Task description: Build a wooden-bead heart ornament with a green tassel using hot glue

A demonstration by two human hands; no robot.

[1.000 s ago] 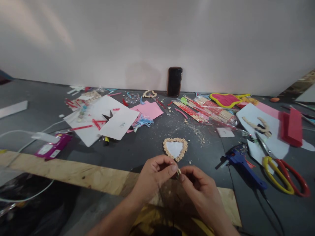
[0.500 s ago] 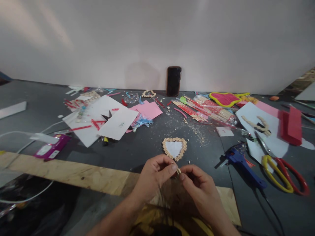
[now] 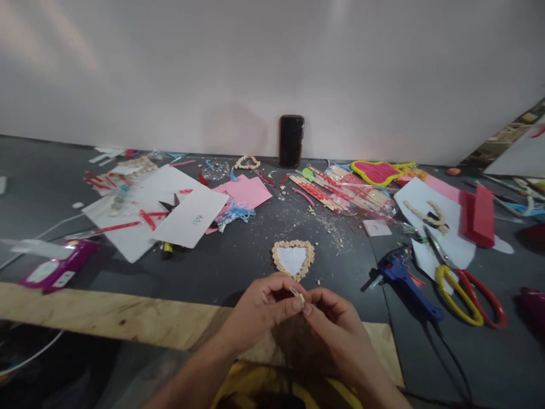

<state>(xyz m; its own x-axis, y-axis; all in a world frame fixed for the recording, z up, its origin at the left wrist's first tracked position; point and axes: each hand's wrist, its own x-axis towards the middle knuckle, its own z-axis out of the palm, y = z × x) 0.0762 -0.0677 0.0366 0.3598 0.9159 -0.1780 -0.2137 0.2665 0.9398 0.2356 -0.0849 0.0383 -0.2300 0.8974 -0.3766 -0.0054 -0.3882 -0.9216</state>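
Note:
Near the front edge of the dark table, my left hand (image 3: 272, 304) and my right hand (image 3: 330, 318) meet, fingertips pinched together. Between them is a small pale wooden piece (image 3: 298, 295), like short bits of stick; its exact shape is too small to make out. Just beyond my fingers lies a heart-shaped frame (image 3: 276, 261) edged with little wooden pieces around white paper (image 3: 293, 259). Small pale crumbs are scattered behind the heart.
To the right lie a blue glue gun (image 3: 406, 284) and scissors (image 3: 460, 295) with yellow and red handles. Packs of chopsticks (image 3: 319, 193), pink paper (image 3: 255, 193) and white sheets (image 3: 191, 216) lie farther back. A phone (image 3: 291, 141) leans against the wall. A purple device (image 3: 62, 267) sits left.
My fingers have turned the small wooden piece, and it now points up and to the left. The whole view has shifted slightly, moving the table's things leftward.

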